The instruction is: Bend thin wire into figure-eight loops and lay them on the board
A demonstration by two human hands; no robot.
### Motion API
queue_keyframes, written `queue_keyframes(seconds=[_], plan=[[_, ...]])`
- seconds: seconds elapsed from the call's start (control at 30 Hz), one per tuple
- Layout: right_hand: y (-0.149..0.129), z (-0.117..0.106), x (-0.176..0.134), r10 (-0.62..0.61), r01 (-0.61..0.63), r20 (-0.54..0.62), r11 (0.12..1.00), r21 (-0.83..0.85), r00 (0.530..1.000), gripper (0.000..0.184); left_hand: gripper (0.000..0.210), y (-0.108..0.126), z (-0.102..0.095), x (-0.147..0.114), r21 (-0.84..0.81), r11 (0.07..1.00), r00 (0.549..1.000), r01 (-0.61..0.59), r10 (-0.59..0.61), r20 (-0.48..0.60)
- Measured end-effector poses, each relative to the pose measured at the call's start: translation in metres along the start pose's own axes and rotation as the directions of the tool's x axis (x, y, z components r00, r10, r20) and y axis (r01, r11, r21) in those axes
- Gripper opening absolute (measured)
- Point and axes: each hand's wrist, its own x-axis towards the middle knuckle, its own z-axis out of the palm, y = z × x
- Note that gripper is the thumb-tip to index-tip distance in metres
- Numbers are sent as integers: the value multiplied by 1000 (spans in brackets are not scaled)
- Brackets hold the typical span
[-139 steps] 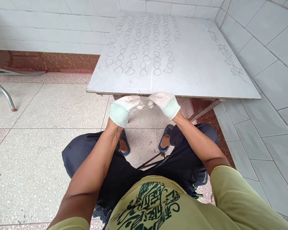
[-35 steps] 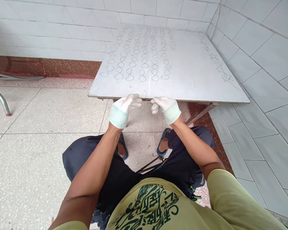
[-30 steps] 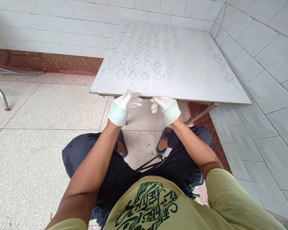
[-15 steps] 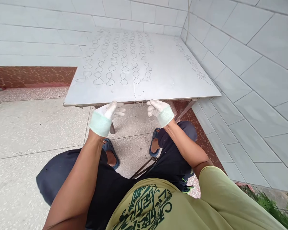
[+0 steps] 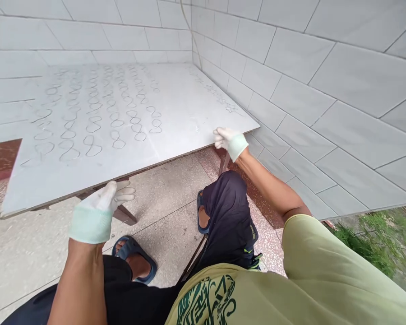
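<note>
My left hand (image 5: 110, 196), in a white knit glove with a pale green cuff, hovers at the front edge of the white tabletop (image 5: 176, 140). Its fingers are stretched out and nothing shows in them. Farther right, my gloved right hand (image 5: 225, 137) is over the table's front edge, fingertips drawn together; any thin wire in them is too faint to make out. Several rows of wire figure-eights (image 5: 117, 140) lie on the left and middle of the tabletop. Along its right side runs a line of star-like bent wires (image 5: 228, 106), partly overlapping.
Tiled walls (image 5: 291, 81) meet behind the table and close in its right side. Beneath the front edge are table legs (image 5: 124, 215) and my sandalled feet (image 5: 135, 259). Green plants (image 5: 372, 239) grow at the lower right.
My view has swung right. My hands have moved apart, the right one toward the table's right side. The star-shaped wire that was at my right fingertips no longer shows clearly.
</note>
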Motion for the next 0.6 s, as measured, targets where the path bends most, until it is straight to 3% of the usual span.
queue_keyframes(seconds=[0.17,0.3,0.43,0.6], plan=[[-63,-66,55,-75,24,-238,978,-209,968,40,114,0,4,6,9,999,997,35,-36,62],[-88,-104,86,-11,-141,-402,928,-344,915,42,107,-13,1,14,61,997,993,55,-62,103],[-94,-120,98,38,-235,-459,895,-379,888,37,86,-21,-2,20,133,988,989,73,-89,116],[-97,-120,106,85,-309,-466,848,-430,881,28,72,-16,-3,17,169,984,987,63,-87,137]])
